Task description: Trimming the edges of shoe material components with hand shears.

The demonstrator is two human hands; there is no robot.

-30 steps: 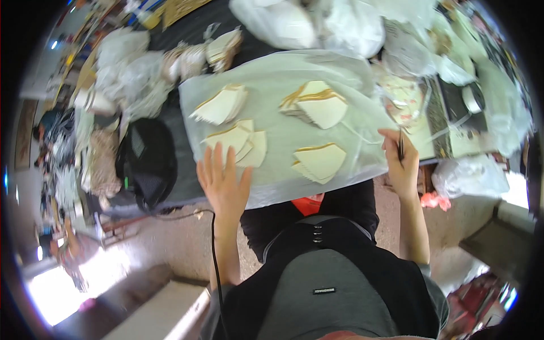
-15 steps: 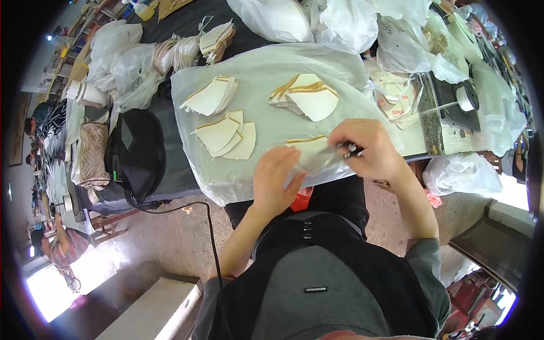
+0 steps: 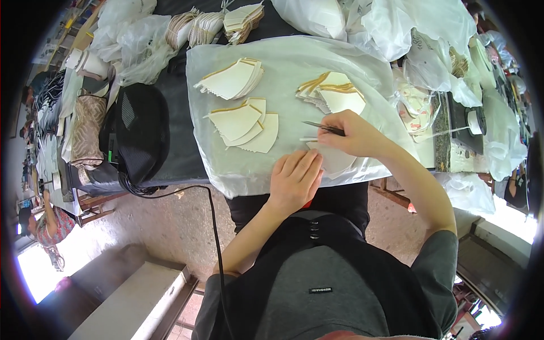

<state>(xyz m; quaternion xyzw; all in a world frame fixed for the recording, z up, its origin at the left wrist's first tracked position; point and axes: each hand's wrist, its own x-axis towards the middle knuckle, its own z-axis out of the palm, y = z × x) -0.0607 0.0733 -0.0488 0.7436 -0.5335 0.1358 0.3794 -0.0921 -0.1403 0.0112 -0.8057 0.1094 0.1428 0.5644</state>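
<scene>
My left hand (image 3: pixel 296 178) lies with its fingers stretched out and side by side, the fingertips on the edge of a white cut piece (image 3: pixel 334 162). My right hand (image 3: pixel 352 135) is closed around a slim dark-handled tool (image 3: pixel 333 130) with a thin pointed metal tip, which points left just above the piece's far edge. The tool's exact kind is hard to make out. Left of my hands lie two fanned stacks of white pieces with tan edges, an upper stack (image 3: pixel 231 80) and a lower stack (image 3: pixel 237 123). Another stack (image 3: pixel 340 97) lies beyond my right hand.
A translucent plastic sheet (image 3: pixel 272 59) covers the table under the pieces. Tied bundles (image 3: pixel 243 22) and filled plastic bags (image 3: pixel 317 20) line the far side. A black mesh-topped bag (image 3: pixel 141 130) sits at left. A black cable (image 3: pixel 212 226) hangs past my left arm.
My right hand has moved left and away from me with the tool, whose tip now points left. My left hand has flattened over the near piece. The whole view has shifted slightly.
</scene>
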